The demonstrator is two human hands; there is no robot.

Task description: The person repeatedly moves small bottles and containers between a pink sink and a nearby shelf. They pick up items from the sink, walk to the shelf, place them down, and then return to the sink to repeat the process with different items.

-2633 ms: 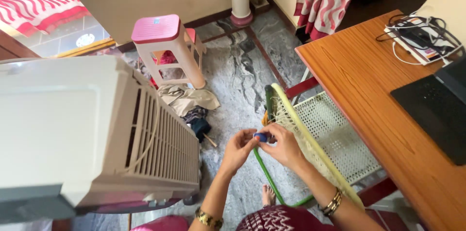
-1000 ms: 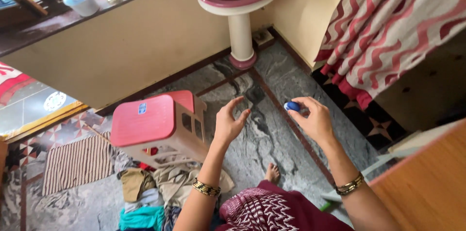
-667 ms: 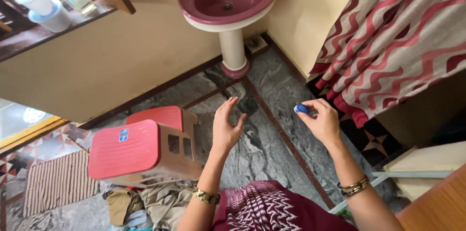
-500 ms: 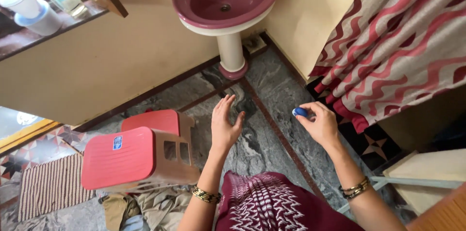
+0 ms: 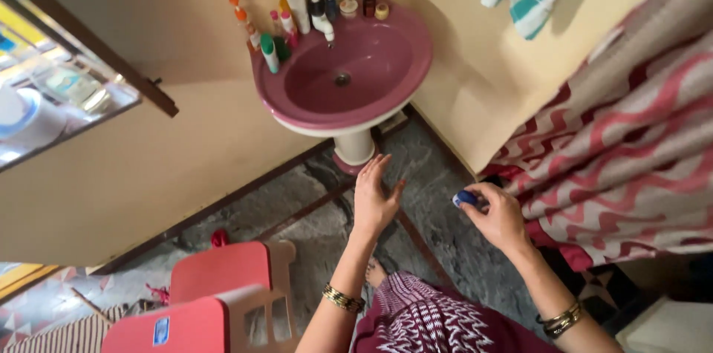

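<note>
The small blue object point(image 5: 464, 197) is mostly covered by the fingertips of the right hand point(image 5: 496, 213), so its shape is hard to tell; it may be a cap. The pink stool point(image 5: 208, 301) is cut off by the bottom edge. The bottles point(image 5: 286, 15) behind the basin point(image 5: 345, 74) are too small to tell apart.

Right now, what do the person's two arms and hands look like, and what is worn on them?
Both forearms are bare, with no sleeves and no gloves. The left hand has a stack of thin gold-coloured metal bangles at its wrist. The right hand has similar gold-coloured bangles at its wrist, with darker bands among them. No rings can be made out on either hand.
</note>
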